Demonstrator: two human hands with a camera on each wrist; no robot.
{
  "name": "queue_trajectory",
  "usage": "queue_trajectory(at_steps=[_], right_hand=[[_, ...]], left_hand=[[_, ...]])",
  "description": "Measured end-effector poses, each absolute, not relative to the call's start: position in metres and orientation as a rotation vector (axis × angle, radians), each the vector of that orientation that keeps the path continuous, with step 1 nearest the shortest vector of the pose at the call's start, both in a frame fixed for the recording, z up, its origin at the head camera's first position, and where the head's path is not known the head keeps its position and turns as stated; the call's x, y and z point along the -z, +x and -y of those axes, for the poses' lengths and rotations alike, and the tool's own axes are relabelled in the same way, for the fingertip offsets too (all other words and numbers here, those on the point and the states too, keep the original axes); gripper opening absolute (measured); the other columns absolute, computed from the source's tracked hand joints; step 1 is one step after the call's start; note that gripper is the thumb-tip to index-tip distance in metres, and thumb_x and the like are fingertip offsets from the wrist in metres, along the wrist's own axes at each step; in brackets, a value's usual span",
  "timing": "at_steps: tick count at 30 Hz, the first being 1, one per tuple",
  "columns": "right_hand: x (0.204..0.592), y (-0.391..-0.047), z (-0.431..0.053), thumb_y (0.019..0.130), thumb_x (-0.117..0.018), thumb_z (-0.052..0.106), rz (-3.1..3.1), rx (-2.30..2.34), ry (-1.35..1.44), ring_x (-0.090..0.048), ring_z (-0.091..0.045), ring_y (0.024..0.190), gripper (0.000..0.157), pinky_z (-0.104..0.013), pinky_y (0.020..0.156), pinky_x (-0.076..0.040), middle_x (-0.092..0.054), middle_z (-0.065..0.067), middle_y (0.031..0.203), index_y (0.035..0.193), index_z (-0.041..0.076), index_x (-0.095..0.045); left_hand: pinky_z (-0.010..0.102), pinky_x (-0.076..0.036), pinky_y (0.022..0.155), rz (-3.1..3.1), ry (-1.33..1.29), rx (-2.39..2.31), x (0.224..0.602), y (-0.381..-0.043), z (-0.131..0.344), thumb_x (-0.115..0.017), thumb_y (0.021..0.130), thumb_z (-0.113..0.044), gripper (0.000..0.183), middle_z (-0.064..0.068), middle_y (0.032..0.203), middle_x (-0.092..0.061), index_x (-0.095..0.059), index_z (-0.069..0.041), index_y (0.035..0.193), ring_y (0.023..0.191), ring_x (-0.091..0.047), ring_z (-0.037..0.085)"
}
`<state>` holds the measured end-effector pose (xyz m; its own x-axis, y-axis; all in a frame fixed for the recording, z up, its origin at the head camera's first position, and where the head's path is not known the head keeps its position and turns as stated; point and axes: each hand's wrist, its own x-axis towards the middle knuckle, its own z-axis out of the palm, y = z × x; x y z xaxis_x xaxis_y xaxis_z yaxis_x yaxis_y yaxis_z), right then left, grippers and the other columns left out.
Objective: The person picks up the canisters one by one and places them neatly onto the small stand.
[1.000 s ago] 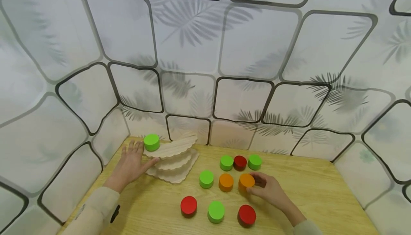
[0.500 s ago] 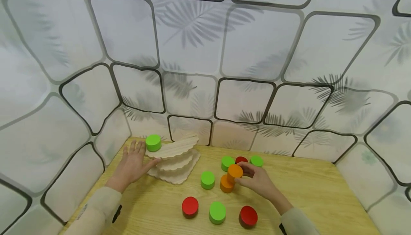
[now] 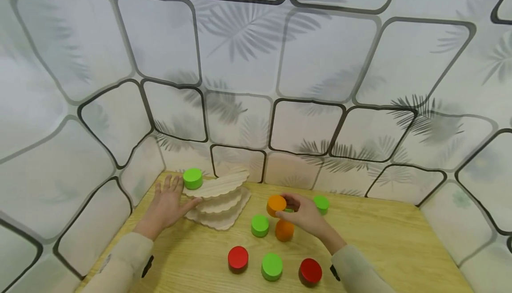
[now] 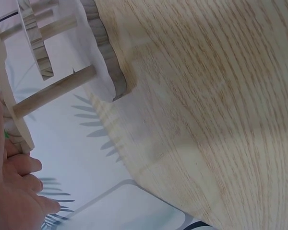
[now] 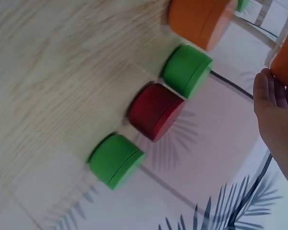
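My right hand point(image 3: 306, 215) pinches an orange cylinder block point(image 3: 276, 205) between thumb and fingers, raised above the table. Below it, a second orange block point(image 3: 284, 230) stands on the wood. The held block also appears at the right edge of the right wrist view. On the left, my left hand point(image 3: 166, 206) lies with fingers spread against the end of a tiered wooden stand point(image 3: 218, 187), its thumb touching the front edge. Scalloped tiers joined by wooden posts point(image 4: 55, 91) show in the left wrist view. A green block point(image 3: 193, 178) sits on the top tier.
A green block point(image 3: 260, 225) stands left of the lower orange one. Nearer me are a red point(image 3: 238, 258), a green point(image 3: 272, 266) and another red block point(image 3: 310, 271). A red block point(image 5: 156, 112), between two green ones, is hidden by my right hand in the head view.
My right hand has lifted the orange block off the table and carried it left and back, past the other orange block. My left hand stays at the stand.
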<state>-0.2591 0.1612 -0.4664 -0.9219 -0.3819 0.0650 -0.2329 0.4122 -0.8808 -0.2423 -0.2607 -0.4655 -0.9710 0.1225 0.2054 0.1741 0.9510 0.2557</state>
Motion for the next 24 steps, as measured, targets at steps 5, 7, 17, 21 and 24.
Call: queue_trajectory(at_steps=[5,7,17,21,24], right_hand=[[0.462,-0.264,-0.145,0.091,-0.084,0.029,-2.524,1.542,-0.544,-0.069,-0.026,0.122,0.058,-0.045,0.105,-0.057,-0.071,-0.008,0.135,0.143,0.012,-0.064],[0.460,-0.266,-0.139,0.091,-0.085,0.028,-2.528,1.551,-0.553,-0.070,-0.026,0.121,0.057,-0.051,0.107,-0.055,-0.072,-0.008,0.133,0.142,0.012,-0.065],[0.450,-0.275,-0.110,0.091,-0.084,0.026,-2.537,1.565,-0.562,-0.071,-0.026,0.118,0.055,-0.050,0.107,-0.055,-0.073,-0.008,0.131,0.140,0.008,-0.066],[0.446,-0.279,-0.098,0.091,-0.084,0.023,-2.511,1.590,-0.621,-0.071,-0.026,0.115,0.053,-0.050,0.107,-0.055,-0.073,-0.009,0.129,0.138,0.007,-0.066],[0.443,-0.281,-0.088,0.091,-0.084,0.021,-2.504,1.597,-0.678,-0.072,-0.025,0.112,0.050,-0.049,0.104,-0.057,-0.074,-0.009,0.125,0.136,0.007,-0.067]], left_hand=[[0.078,-0.012,0.122,2.924,-0.221,0.416,0.465,-0.241,0.260,-0.052,0.101,-0.070,0.106,0.036,0.166,-0.030,-0.030,0.018,0.157,0.156,-0.017,0.059],[0.078,-0.013,0.122,2.923,-0.219,0.411,0.465,-0.241,0.260,-0.052,0.101,-0.070,0.106,0.036,0.166,-0.030,-0.030,0.018,0.157,0.156,-0.018,0.059],[0.078,-0.013,0.123,2.918,-0.221,0.400,0.467,-0.243,0.261,-0.052,0.101,-0.070,0.106,0.036,0.165,-0.032,-0.031,0.018,0.156,0.156,-0.019,0.059],[0.078,-0.013,0.123,2.922,-0.217,0.399,0.466,-0.243,0.261,-0.052,0.101,-0.070,0.106,0.036,0.165,-0.031,-0.030,0.018,0.157,0.156,-0.019,0.059],[0.078,-0.013,0.123,2.920,-0.219,0.394,0.466,-0.243,0.261,-0.052,0.101,-0.070,0.106,0.035,0.165,-0.032,-0.030,0.018,0.157,0.156,-0.019,0.059]])
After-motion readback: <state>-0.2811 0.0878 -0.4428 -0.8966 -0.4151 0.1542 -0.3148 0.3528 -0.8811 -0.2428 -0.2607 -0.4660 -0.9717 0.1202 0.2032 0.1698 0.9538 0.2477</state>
